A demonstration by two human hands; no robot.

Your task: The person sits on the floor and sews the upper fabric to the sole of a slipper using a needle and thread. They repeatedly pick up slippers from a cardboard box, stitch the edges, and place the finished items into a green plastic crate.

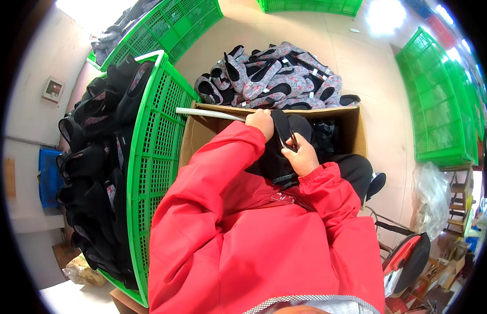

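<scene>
1. Left hand (260,124): yours, fingers curled and closed over the edge of a black footwear piece (279,125).
2. Right hand (303,158): yours, thumb and fingers pinching a slim dark tool (294,140), apparently snips, against the piece; blade position not clear.
3. Black footwear piece: just right of your left hand, beyond your right. Long axis runs roughly away from your body, far end slightly leftward; you cannot tell toe from heel here.
4. Progress: one piece in work, seemingly partway—whether any cut is made cannot be told. More dark items lie in the cardboard box (353,125), right of your right hand; finished or waiting, unclear.
5. Pale tube (209,113): left of your left hand, reaching up to it; grip on it uncertain.
6. Patterned slippers (269,78): heaped beyond both hands.
7. Green crate (154,152): left of your left hand—black slippers (94,157) stacked inside.
</scene>
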